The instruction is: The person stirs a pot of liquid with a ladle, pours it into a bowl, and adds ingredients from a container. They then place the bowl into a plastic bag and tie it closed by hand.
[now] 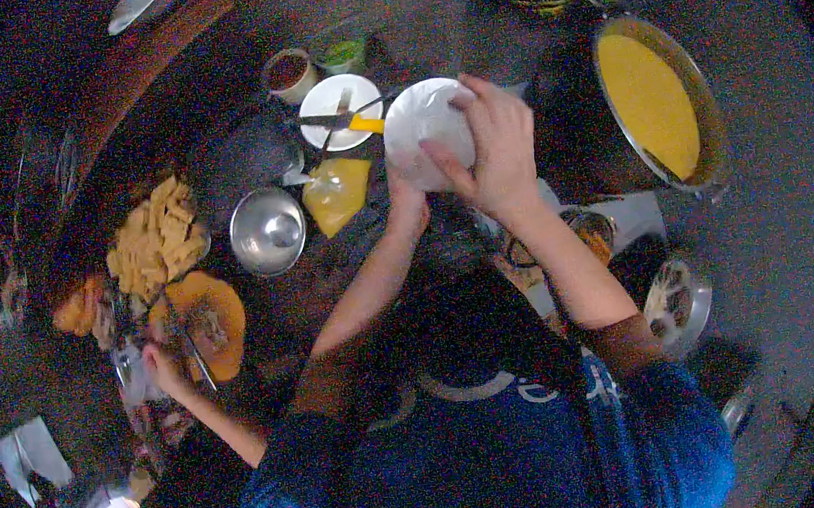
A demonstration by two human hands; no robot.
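A round white bowl-like dish (420,135) is held up in front of me, its face turned toward the camera. My right hand (500,152) grips it from the right, thumb across the face and fingers at the rim. My left hand (407,203) supports it from below, its fingers mostly hidden behind it. Just left of the dish, a knife with a yellow handle (367,124) lies on a white plate (337,86). Below that plate rests a clear bag of yellow filling (337,194). A shiny metal bowl (269,231) stands further left.
A large pot of yellow liquid (652,103) stands at the right. Cups of red (289,74) and green (343,56) contents sit at the back. Pale sticks are heaped (158,234) at left, above an orange plate (213,322). Another person's hand (161,366) is beside it.
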